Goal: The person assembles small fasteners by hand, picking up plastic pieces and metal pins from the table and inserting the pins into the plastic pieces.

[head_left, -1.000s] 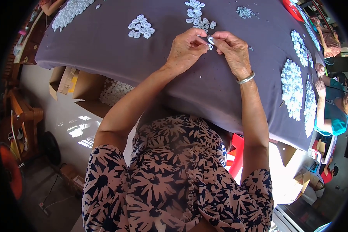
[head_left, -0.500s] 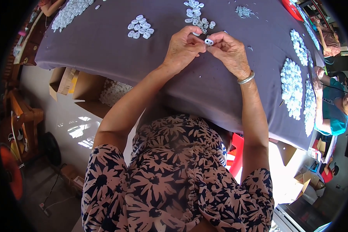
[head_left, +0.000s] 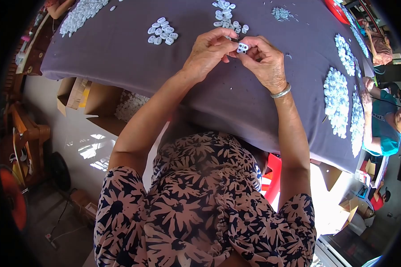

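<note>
Above the dark tablecloth [head_left: 200, 102] my two hands meet near the middle. My right hand [head_left: 268, 64] pinches a small white plastic piece with dark round holes [head_left: 242, 48] between thumb and fingertips. From the other side, the closed fingers of my left hand [head_left: 208, 52] come up against that piece; anything tiny between them is hidden. Just beyond my fingers lies a loose group of small pale plastic pieces [head_left: 224, 17]. A cluster of white oval pieces with dark holes [head_left: 162, 31] sits to the left of it.
A pile of thin grey bits [head_left: 281, 14] lies farther back. Larger heaps of white pieces [head_left: 336, 102] cover the right side, another [head_left: 82, 15] the far left. A co-worker in teal [head_left: 381, 120] sits at the right edge. Below the table stands an open cardboard box [head_left: 102, 100] with white pieces.
The white piece has turned in my right fingers and shows more dark holes. My left fingertips have shifted slightly up against its side.
</note>
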The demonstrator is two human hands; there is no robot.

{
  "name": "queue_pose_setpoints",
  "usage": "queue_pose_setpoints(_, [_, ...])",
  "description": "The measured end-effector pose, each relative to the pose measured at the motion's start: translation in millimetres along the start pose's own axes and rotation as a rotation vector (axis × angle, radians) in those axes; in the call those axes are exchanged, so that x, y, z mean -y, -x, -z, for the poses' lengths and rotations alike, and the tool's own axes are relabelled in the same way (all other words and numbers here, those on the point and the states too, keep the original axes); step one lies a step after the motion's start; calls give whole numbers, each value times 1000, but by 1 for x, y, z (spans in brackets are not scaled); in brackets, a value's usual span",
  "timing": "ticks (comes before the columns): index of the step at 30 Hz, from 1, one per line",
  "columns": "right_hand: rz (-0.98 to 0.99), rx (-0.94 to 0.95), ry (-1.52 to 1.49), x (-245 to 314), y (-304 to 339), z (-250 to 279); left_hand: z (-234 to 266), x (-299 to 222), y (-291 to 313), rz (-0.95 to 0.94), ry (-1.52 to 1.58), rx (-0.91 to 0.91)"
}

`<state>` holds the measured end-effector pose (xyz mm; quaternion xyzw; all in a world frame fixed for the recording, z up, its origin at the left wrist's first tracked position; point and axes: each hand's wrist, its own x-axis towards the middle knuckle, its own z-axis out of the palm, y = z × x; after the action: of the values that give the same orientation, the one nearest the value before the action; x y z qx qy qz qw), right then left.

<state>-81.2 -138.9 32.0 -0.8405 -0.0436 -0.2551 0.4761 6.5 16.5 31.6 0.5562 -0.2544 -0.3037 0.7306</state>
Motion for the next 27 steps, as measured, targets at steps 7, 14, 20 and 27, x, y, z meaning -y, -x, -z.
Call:
queue_pose_setpoints(7, [92, 3, 130, 6, 0, -2, 3, 8, -3, -79, -106, 24])
queue_pose_setpoints(14, [7, -11, 57, 7, 1, -4, 4, 3, -3, -81, -113, 35])
queue_pose_setpoints(20, [-86, -26, -176, -6, 0, -7, 2, 1, -4, -131, -47, 29])
queue_pose_setpoints(27, [-329, 27, -195, 14, 1, -4, 2, 1, -3, -209, -81, -22])
